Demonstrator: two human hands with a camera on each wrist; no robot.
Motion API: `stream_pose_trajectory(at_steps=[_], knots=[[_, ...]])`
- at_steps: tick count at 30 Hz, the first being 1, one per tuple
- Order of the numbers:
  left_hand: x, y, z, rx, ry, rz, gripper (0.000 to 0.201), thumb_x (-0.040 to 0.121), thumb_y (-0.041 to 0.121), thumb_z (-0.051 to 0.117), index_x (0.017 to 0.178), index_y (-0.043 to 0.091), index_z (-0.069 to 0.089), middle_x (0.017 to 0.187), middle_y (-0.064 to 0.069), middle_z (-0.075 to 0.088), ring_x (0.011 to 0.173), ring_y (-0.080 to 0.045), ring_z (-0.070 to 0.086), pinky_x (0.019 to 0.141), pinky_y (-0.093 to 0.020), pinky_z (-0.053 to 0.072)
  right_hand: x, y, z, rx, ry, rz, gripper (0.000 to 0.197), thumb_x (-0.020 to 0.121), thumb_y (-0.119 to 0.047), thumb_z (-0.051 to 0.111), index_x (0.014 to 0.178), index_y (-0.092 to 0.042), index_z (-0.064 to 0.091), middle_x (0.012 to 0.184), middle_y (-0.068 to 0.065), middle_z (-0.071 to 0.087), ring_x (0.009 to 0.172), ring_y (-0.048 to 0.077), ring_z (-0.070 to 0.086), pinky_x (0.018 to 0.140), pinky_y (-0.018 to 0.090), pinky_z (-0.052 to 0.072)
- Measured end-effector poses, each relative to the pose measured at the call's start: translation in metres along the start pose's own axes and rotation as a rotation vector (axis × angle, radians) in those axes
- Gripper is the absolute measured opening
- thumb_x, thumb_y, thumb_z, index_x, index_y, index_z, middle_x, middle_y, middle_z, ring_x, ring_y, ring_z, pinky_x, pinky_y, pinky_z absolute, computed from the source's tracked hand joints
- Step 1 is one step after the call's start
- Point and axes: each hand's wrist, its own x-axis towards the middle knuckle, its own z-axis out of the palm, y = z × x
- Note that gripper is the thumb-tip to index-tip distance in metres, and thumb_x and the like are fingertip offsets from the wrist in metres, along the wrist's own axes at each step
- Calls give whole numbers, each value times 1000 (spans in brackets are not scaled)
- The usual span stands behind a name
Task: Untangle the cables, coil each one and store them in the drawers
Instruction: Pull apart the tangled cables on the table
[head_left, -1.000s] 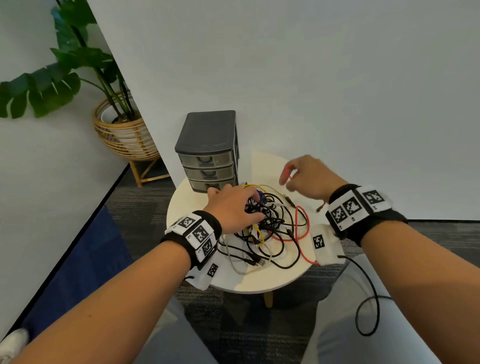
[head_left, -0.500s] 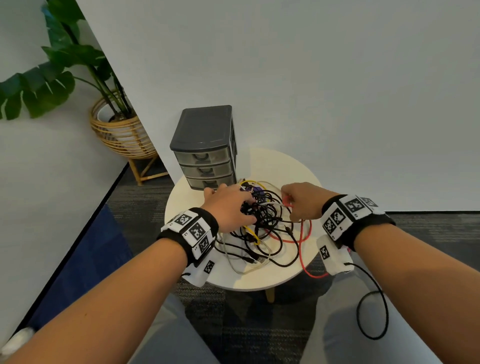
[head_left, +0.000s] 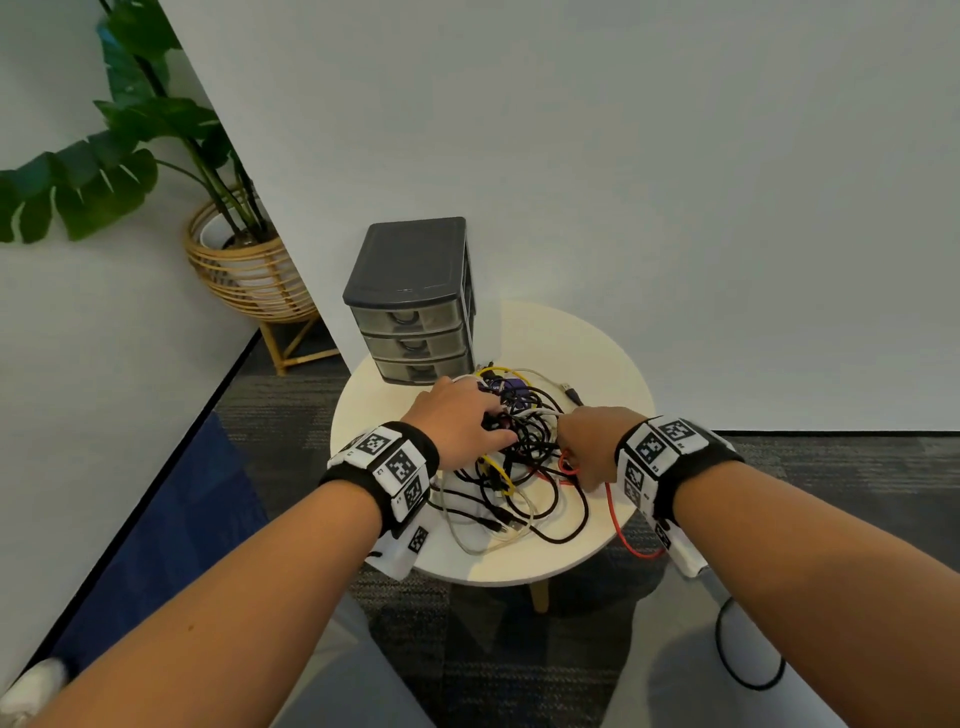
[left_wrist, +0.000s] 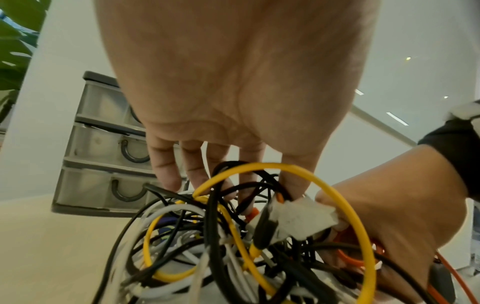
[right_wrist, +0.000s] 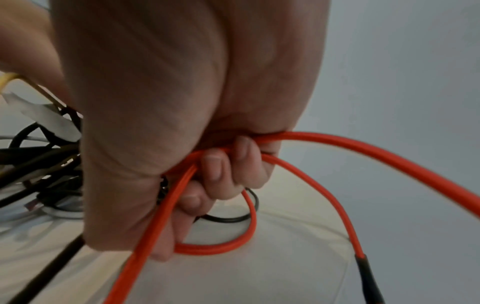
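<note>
With the right hand (right_wrist: 182, 164) clenched on the red cable (right_wrist: 363, 152) and the left hand (head_left: 462, 423) spread open pinning the tangle (head_left: 519, 457), a slow pull seemed wisest.

1. The head view looks forward and down from above on the round cream table (head_left: 613, 358).
2. The left wrist view sits very close, facing along the fingers toward the grey three-drawer plastic unit (left_wrist: 101, 156).
3. The right wrist view, somewhat blurred, seems closest.
4. All three share the tangled heap of multicoloured cables (head_left: 519, 447).
</note>
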Motion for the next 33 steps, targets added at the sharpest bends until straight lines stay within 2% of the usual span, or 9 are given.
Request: stream_pose_trajectory(at_steps=[2,8,11,15,20,24,27,30,33], knots=[[-1,-2,1,1,1,2,43,96,61,54,123,29,64,108,3,43,122,-31,44,93,-42,44,-1,-1,2,-9,-1,-12,37,79,-27,81,75,-19,46,74,-2,52,75,23,60,64,30,47],[-4,-12,4,5,4,-11,45,96,62,53,125,31,65,122,-4,53,121,-29,46,96,-45,46,-11,18,-17,93,17,11,37,77,-37,77,63,-17,49,63,-3,52,55,15,48,53,23,41],[-4,-18,7,-14,18,-4,43,94,65,52,118,33,68,114,-1,53,114,-27,51,91,-45,49,-16,33,-37,105,52,86,42,80,-36,77,61,-18,43,64,-2,49,55,15,46,54,24,40],[-3,-20,6,47,-16,10,45,97,61,53,129,32,64,121,-4,54,117,-27,49,96,-47,48,-18,47,-53,10,56,189,40,86,-32,75,64,-18,43,69,-1,51,60,15,50,62,27,45],[0,-25,11,72,-11,32,38,97,59,52,120,33,68,114,-1,56,108,-26,54,89,-48,52,-23,57,-63,-69,90,313,22,88,-29,71,83,-15,56,79,-1,57,70,18,59,65,32,51],[-1,-29,10,82,-9,68,34,98,55,54,112,30,73,109,-1,58,103,-25,55,87,-47,53,-29,64,-74,-108,209,377,15,91,-28,67,98,-19,59,78,-4,49,72,18,57,66,34,47],[-1,-33,12,70,2,96,31,98,52,56,104,27,74,101,1,58,99,-24,55,85,-46,53,-36,72,-89,-38,240,432,14,91,-27,66,97,-17,56,80,-2,52,76,21,59,67,35,49],[-4,-30,8,106,-19,94,31,99,51,55,108,28,74,104,1,55,102,-26,53,87,-45,52,-42,74,-107,79,318,444,20,90,-29,68,99,-12,63,86,2,60,73,21,61,60,32,47],[-7,-27,0,101,-88,87,33,99,50,54,108,26,74,100,0,59,96,-24,53,84,-43,52,-44,71,-123,247,430,319,22,90,-31,70,93,-10,65,86,3,63,76,23,61,63,30,45]])
